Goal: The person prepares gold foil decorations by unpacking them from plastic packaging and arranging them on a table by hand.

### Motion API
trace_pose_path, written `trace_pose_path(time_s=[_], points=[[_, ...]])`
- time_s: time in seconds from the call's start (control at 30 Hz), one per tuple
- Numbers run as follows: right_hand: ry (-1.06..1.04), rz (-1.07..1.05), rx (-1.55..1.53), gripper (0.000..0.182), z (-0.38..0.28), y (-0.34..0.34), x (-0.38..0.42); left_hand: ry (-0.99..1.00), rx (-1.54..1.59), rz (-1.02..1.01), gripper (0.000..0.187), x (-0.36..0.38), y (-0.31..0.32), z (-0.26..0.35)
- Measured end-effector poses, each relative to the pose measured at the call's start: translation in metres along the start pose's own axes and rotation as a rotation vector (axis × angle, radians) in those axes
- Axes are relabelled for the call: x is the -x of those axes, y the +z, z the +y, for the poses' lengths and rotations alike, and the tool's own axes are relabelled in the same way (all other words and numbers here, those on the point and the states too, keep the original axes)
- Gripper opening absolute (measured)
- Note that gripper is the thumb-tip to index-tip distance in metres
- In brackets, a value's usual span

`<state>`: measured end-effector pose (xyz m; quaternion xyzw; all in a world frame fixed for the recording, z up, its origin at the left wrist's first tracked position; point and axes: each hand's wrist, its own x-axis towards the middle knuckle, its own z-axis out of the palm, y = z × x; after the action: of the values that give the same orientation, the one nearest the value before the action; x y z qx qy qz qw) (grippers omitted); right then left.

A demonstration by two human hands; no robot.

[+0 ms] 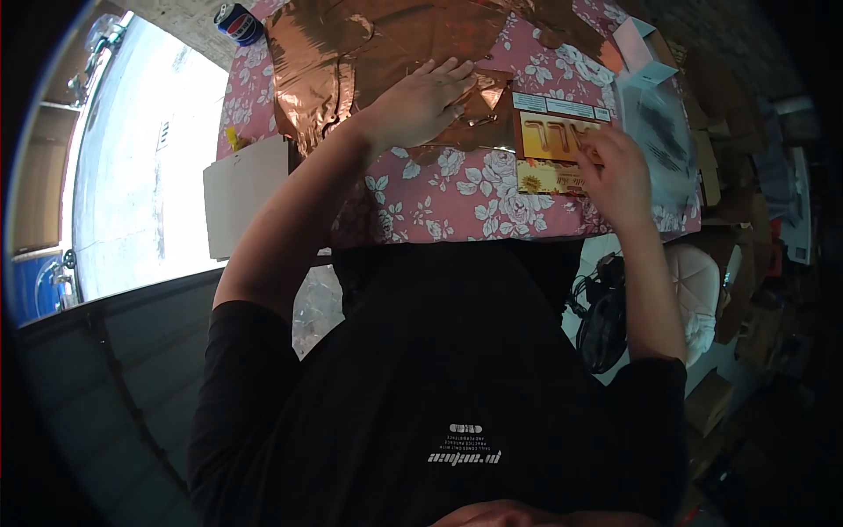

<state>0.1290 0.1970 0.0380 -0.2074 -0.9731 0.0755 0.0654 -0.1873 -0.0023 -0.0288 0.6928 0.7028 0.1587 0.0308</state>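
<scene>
My left hand (420, 104) lies flat with its fingers spread on shiny copper-coloured foil (404, 44), which covers much of the table's far side. At the right, my right hand (619, 171) is over the right part of a printed yellow and brown packet (546, 136). Its fingers are bent, and the fingertips reach the packet's right side; whether they pinch its edge is hard to make out. The packet lies beside the foil's right edge, on a pink cloth with white flowers (518, 206).
A soda can (238, 25) stands at the far left corner. A white box (645, 53) and clear plastic bags (659, 132) are at the right. A pale box (250, 198) is at the left edge. Black cables and a bag (604, 329) lie below the table.
</scene>
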Motion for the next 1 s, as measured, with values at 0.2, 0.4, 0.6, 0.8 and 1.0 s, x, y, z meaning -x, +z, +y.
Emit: trace_pose_path(time_s=[0.2, 0.4, 0.6, 0.8, 1.0], points=[[-0.322, 0.328, -0.293, 0.043, -0.067, 0.046, -0.060, 0.007, -0.013, 0.012, 0.058, 0.000, -0.004, 0.003], [-0.332, 0.092, -0.247, 0.053, -0.067, 0.067, -0.078, 0.044, -0.158, 0.117, 0.057, 0.006, -0.013, 0.022], [-0.326, 0.058, -0.197, 0.050, -0.065, 0.068, -0.076, -0.040, 0.172, 0.063, 0.051, 0.014, -0.039, 0.038], [-0.337, 0.091, -0.212, 0.051, -0.066, 0.071, -0.075, 0.055, 0.216, -0.031, 0.049, 0.024, -0.024, 0.030], [-0.409, 0.177, -0.216, 0.047, -0.075, 0.063, -0.079, -0.030, 0.273, -0.029, 0.044, 0.024, -0.026, 0.038]])
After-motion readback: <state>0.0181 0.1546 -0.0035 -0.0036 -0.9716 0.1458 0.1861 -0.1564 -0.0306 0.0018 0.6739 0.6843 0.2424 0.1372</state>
